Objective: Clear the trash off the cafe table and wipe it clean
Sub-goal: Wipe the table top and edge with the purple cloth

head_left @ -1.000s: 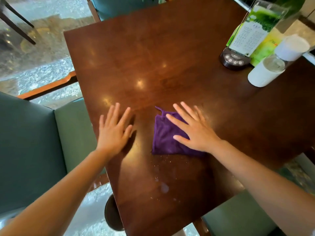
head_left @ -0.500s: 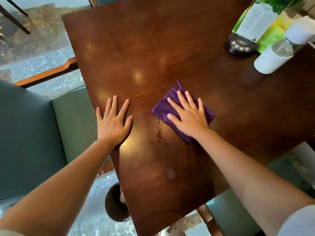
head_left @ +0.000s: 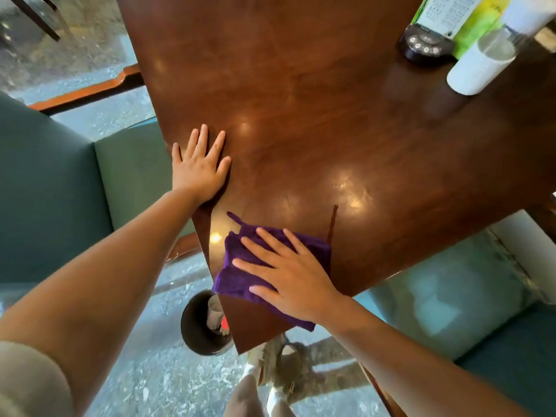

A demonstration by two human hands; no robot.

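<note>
the right hand (head_left: 293, 281) lies flat, fingers spread, pressing the purple cloth (head_left: 240, 266) onto the dark wooden table (head_left: 316, 115) near its closest corner; the cloth's left edge reaches the table edge and a thin loop sticks out from its far corner. the left hand (head_left: 198, 168) rests palm down, fingers spread, on the table's left edge, gripping nothing, well apart from the cloth. light glares off the tabletop between the hands. at the far right corner stand a white bottle (head_left: 481, 64), a menu stand (head_left: 436, 22) on a black base and a yellow-green card, all close together. below the near corner, on the floor, sits a dark bin (head_left: 195, 329) holding crumpled trash. green upholstered seats flank the table.
</note>
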